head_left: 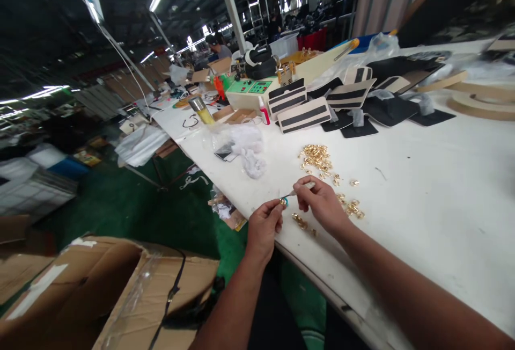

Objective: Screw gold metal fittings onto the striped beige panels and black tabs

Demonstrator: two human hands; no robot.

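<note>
My left hand (263, 226) pinches a small gold metal fitting (283, 202) with a teal edge, just over the front edge of the table. My right hand (319, 202) is closed on a thin pointed tool with a pale handle (309, 185); its tip reaches to the fitting. The exact kind of tool is too small to make out. Beneath my right hand lies a short row of gold fittings (301, 221). A larger heap of gold fittings (316, 157) is beyond it, with a few loose ones (354, 209) beside my right wrist.
Black and beige strapped panels (303, 116) are stacked at the back, beside a red-and-white bottle (264, 111) and a machine with a green panel (249, 87). Crumpled white plastic (251, 148) lies left. A cardboard box (100, 285) stands at lower left. Another person's arm (434, 1) shows upper right.
</note>
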